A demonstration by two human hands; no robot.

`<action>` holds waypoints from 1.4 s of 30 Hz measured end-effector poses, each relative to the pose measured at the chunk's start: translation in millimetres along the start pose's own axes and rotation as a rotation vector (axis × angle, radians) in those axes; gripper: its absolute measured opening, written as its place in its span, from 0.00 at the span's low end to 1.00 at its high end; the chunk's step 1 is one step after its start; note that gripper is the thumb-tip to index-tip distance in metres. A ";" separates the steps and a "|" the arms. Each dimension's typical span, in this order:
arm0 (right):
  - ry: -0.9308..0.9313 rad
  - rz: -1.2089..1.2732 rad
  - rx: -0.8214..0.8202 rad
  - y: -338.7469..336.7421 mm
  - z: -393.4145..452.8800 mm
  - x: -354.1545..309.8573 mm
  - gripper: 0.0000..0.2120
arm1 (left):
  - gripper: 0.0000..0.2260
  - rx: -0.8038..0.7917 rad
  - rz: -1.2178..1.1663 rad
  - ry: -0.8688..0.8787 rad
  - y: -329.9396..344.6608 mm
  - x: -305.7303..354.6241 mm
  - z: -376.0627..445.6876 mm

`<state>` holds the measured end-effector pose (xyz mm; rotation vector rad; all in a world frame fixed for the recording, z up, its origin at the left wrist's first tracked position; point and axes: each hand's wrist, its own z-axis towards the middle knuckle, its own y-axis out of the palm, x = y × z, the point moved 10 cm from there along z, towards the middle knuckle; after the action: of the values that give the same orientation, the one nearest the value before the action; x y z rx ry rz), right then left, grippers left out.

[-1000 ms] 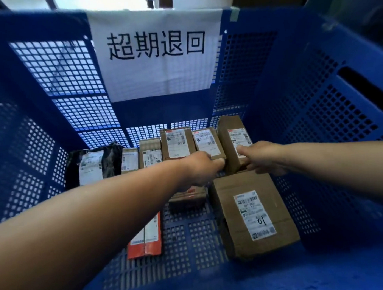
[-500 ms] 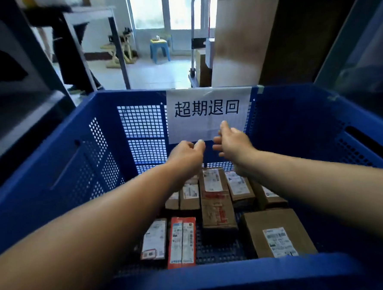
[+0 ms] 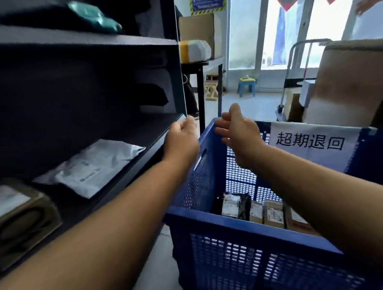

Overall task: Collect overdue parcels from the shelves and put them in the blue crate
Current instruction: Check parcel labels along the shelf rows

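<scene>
We are looking past dark shelf unit (image 3: 81, 88) standing left of blue crate (image 3: 214, 237). Brown box (image 3: 18, 220) and white mailer (image 3: 93, 166) lying on shelf, further left of crate. Our left hand (image 3: 182, 141) hanging loosely curled at shelf's front corner, just left of crate, holding nothing. Our right hand (image 3: 239, 128) hovering above crate's left rim, fingers spread, holding nothing. Hands apart. Parcels (image 3: 252, 208) sitting inside crate. White paper sign (image 3: 311, 144) hanging on crate's far wall.
</scene>
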<state>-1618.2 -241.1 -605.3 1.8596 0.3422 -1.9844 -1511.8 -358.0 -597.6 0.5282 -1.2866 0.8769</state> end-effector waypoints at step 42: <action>0.160 -0.311 -0.631 383.8 -103.0 127.8 0.30 | 0.28 0.642 -0.049 -0.479 -364.4 -158.8 -72.5</action>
<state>-1359.9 -553.2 -706.1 1.6075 1.2104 -1.6255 -1182.4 -556.7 -721.1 1.3339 -1.3945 1.1675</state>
